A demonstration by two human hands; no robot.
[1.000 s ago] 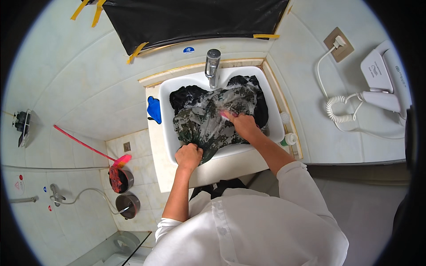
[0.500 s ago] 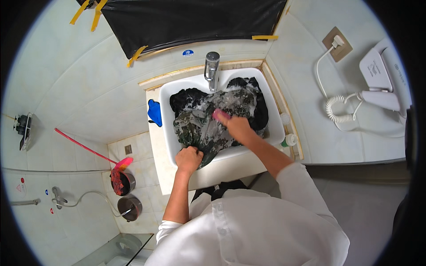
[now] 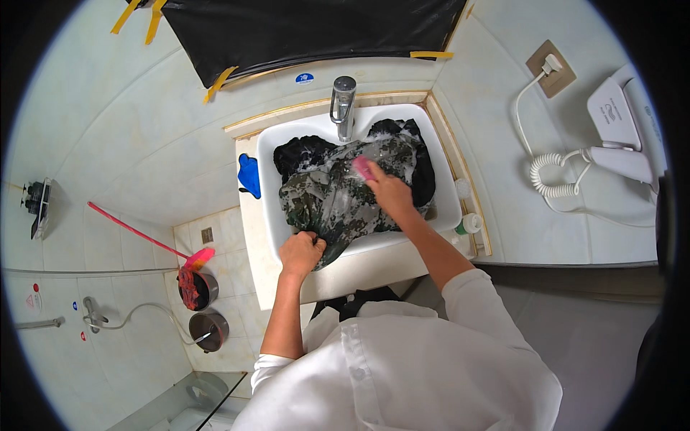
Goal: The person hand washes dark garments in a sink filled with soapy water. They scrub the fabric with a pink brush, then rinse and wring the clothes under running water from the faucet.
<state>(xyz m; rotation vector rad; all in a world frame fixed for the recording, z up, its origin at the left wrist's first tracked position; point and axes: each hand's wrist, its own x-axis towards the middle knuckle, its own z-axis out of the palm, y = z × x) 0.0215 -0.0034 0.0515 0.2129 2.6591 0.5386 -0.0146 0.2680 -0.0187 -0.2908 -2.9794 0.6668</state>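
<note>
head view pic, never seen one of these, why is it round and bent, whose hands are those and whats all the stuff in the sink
There is no machine here, just a person's own two bare hands. A wide fisheye camera worn on the head looks down past the white shirt, so straight edges curve toward the dark rim.

The white sink, set below a chrome tap, holds a wet camouflage cloth with streaks of foam, and black fabric beside it.

The left hand grips the cloth's near corner at the sink's front edge. The right hand holds a pink brush, or something like one, over the cloth; its underside is hidden.
</note>
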